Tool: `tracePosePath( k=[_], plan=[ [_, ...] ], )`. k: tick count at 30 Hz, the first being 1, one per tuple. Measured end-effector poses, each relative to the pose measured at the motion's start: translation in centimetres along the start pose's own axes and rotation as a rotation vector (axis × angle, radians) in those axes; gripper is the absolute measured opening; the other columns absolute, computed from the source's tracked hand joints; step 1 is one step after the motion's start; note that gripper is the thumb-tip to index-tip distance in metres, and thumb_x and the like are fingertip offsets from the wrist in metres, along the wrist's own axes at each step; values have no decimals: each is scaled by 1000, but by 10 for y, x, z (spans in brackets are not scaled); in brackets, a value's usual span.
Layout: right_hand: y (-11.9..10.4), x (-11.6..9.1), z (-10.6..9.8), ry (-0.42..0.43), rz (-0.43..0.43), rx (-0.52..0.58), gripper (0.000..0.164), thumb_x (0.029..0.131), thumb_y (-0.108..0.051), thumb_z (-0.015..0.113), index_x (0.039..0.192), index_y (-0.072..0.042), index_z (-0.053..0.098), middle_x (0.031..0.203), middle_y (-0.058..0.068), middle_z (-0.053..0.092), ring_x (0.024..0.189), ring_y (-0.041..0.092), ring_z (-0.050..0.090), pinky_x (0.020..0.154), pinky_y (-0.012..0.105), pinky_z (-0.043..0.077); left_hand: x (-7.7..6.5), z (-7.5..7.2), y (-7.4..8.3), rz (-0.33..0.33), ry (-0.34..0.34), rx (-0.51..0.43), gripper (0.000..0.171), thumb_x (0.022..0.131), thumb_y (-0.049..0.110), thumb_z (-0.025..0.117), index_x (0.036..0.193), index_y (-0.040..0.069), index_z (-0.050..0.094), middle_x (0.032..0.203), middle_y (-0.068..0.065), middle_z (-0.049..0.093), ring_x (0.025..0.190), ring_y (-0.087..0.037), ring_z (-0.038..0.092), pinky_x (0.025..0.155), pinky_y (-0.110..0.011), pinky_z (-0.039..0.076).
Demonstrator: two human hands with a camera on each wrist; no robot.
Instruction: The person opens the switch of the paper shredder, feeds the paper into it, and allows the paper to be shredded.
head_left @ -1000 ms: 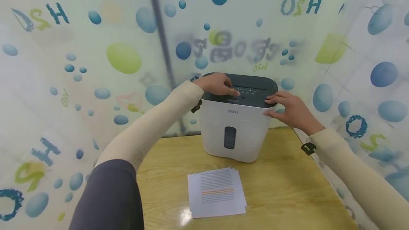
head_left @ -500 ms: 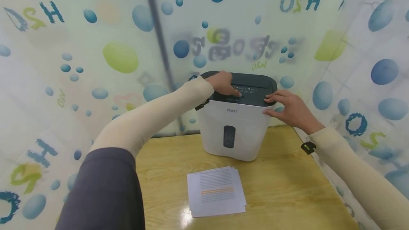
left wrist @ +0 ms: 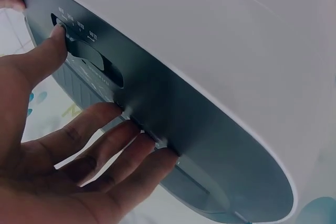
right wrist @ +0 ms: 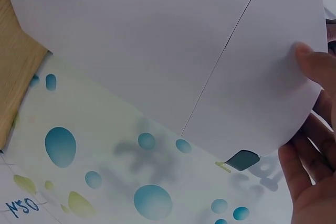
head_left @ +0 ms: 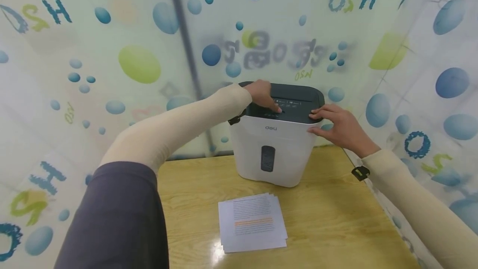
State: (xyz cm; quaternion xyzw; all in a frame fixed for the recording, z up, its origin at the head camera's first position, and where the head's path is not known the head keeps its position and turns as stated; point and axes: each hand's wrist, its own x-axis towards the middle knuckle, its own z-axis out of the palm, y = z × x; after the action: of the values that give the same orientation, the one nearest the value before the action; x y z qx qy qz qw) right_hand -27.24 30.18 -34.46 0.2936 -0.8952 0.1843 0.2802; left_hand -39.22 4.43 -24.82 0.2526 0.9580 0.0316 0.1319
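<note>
A white paper shredder [head_left: 289, 148] with a dark grey top and a small window in its front stands upright at the back of the table. Over its top lies my left hand [head_left: 262, 94]. In the left wrist view, the thumb [left wrist: 44, 59] presses one end of a sliding switch [left wrist: 88, 55], while the fingertips [left wrist: 168, 156] rest on the dark top. At the right corner, my right hand [head_left: 340, 128] grips the shredder's upper edge. Its thumb [right wrist: 317, 66] lies on the white front in the right wrist view, fingers round the top and side.
A small stack of printed sheets [head_left: 254, 240], the top one with an orange highlighted line, lies in front of the shredder on the wooden table [head_left: 325, 219]. A patterned curtain [head_left: 142, 24] hangs close behind and at both sides.
My left hand has turned and shifted slightly right over the shredder top, its thumb moving with it. The left elbow has risen. My right hand keeps its hold on the corner.
</note>
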Motion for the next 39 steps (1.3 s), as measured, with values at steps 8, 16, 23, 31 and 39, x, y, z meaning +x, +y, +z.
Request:
tracePosePath(
  k=[8, 16, 23, 31, 39],
  plan=[
    [-1, 0, 0, 7, -1, 6, 39, 77, -18, 91, 112, -6, 77, 118, 10, 70, 105, 29, 66, 85, 46, 56, 3, 2, -1, -13, 17, -4, 80, 90, 59, 72, 146, 6, 50, 145, -10, 56, 126, -24, 60, 103, -40, 52],
    [-2, -3, 1, 9, -7, 20, 36, 78, -15, 90, 111, -7, 77, 117, 11, 70, 102, 31, 66, 82, 48, 56, -7, 4, 1, 12, 1, -8, 80, 92, 57, 70, 147, 4, 49, 146, -13, 55, 129, -27, 59, 106, -40, 51],
    [-2, -2, -1, 16, -15, 23, 37, 77, -14, 90, 112, -8, 77, 117, 11, 71, 103, 31, 67, 84, 49, 56, -12, 1, 1, 14, 14, -17, 67, 92, 56, 71, 133, 4, 58, 132, -10, 61, 117, -25, 62, 100, -39, 52],
    [-3, 0, -1, 13, -10, 7, 37, 77, -14, 90, 111, -6, 77, 117, 11, 71, 103, 31, 67, 84, 48, 56, -8, 2, -4, 38, 38, -27, 40, 94, 51, 71, 86, 13, 61, 78, 3, 52, 66, -11, 46, 68, -29, 46],
    [-3, 0, 0, 19, -11, 5, 39, 76, -14, 91, 112, -6, 77, 117, 10, 71, 101, 30, 67, 81, 48, 56, -6, 5, -7, 30, 26, -47, 62, 94, 59, 66, 58, 19, 37, 52, 6, 22, 47, -10, 16, 55, -28, 28]
  ],
)
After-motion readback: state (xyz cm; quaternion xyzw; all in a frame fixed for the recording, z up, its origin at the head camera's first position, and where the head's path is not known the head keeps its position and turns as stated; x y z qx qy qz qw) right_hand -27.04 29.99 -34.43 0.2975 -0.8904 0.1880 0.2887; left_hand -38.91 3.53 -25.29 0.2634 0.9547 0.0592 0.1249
